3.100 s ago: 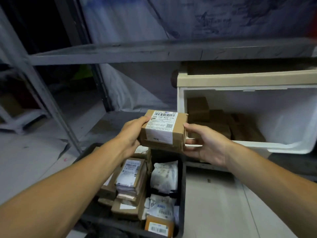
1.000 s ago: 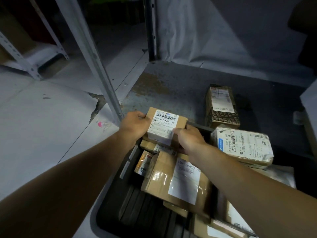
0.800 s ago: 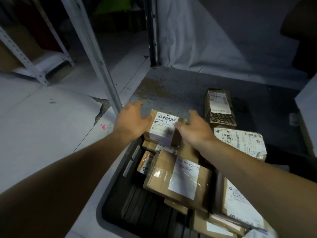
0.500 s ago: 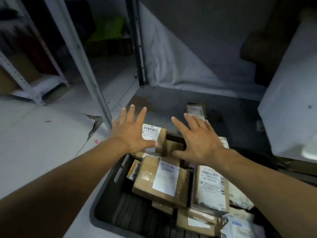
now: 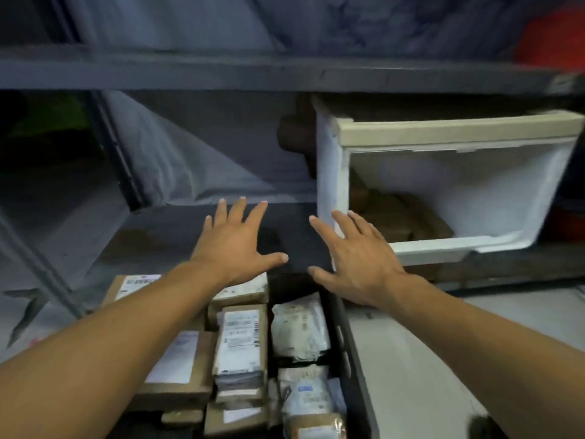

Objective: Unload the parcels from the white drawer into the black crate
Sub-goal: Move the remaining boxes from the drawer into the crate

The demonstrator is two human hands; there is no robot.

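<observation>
The white drawer (image 5: 329,172) stands pulled out on the low shelf at the right, with several brown parcels (image 5: 408,220) lying dim inside. Below me the black crate (image 5: 351,340) holds several labelled boxes, such as a brown one (image 5: 240,337), and white bags (image 5: 297,331). My left hand (image 5: 234,242) hovers above the crate's far end with fingers spread and holds nothing. My right hand (image 5: 354,264) is also spread and empty, its fingertips in front of the drawer's left front corner.
A grey shelf board (image 5: 253,77) runs overhead above the drawer. The low shelf surface (image 5: 177,236) stretches left of the drawer, backed by pale sheeting (image 5: 177,160). A metal upright (image 5: 38,264) slants at the left. Pale floor (image 5: 411,359) lies right of the crate.
Both hands set the small barcoded box into the crate, let go and opened. They have since risen toward the drawer, and my view has lifted from the crate to the shelf.
</observation>
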